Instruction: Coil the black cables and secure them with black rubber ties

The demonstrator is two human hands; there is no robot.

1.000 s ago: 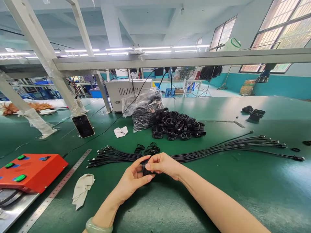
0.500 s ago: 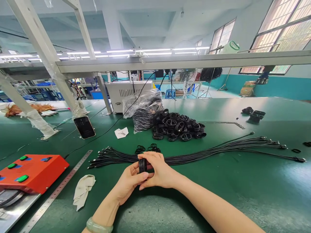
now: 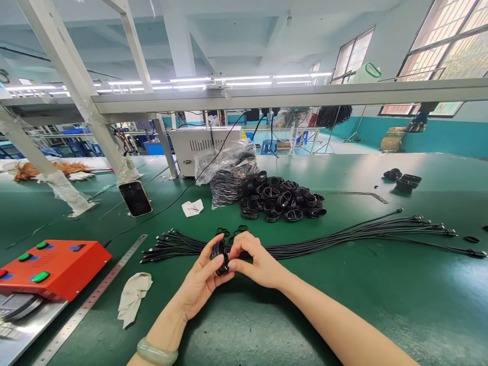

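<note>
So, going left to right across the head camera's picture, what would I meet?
Red box with green buttons → pale cloth → left hand holding a black coil → right hand → dark clump → small black ring.

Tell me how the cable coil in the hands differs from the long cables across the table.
The coil is wound into a compact ring, while the long cables are stretched out in a loose bundle. The coil is held in the left hand; the long cables lie on the table. Both are black.
</note>
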